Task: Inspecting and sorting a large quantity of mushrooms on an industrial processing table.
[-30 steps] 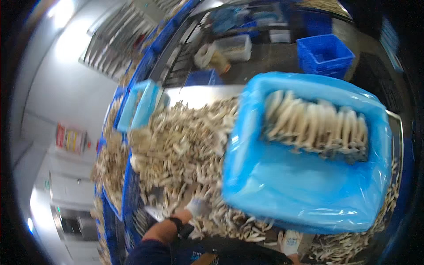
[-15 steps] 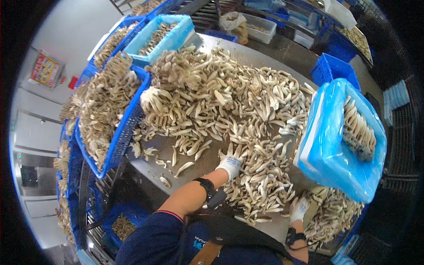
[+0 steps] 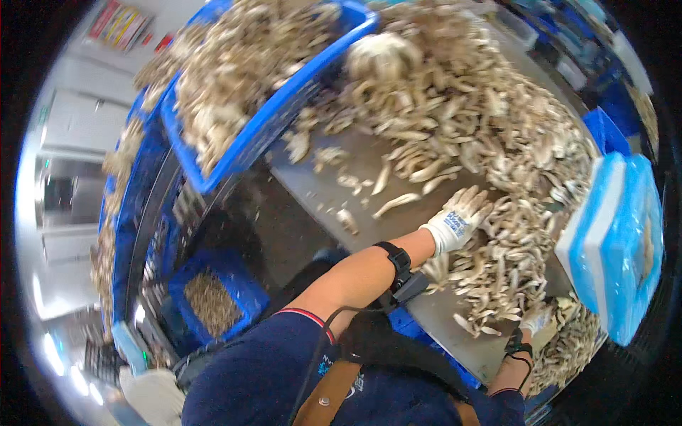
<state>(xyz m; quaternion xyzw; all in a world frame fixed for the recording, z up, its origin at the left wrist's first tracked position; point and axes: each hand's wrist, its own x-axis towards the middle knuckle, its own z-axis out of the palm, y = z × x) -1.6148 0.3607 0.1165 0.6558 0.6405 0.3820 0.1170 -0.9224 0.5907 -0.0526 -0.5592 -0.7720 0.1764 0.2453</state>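
My left hand (image 3: 460,219), in a white glove, lies at the left edge of a heap of pale brown-grey mushrooms (image 3: 501,263) on a metal table (image 3: 426,323). Its fingers are stretched out toward the pile, touching the mushrooms. Lower right, my gloved right hand (image 3: 536,319) is beside a second heap of mushrooms (image 3: 575,355), next to a tan flat edge. Its fingers are blurred and partly hidden, so its grip is unclear. A few loose mushrooms (image 3: 398,204) lie on the metal to the left of my left hand.
A blue basket (image 3: 284,85) heaped with mushroom clusters overhangs the table's far left. At right stands a white box lined with blue plastic (image 3: 625,241). A blue bin of small trimmings (image 3: 213,302) is low at left. Behind the box is another blue crate (image 3: 604,131).
The view has swung left and down, so the table and piles sit farther right in the picture. My left hand stays at the near pile's edge, its fingers now pointing more to the right.
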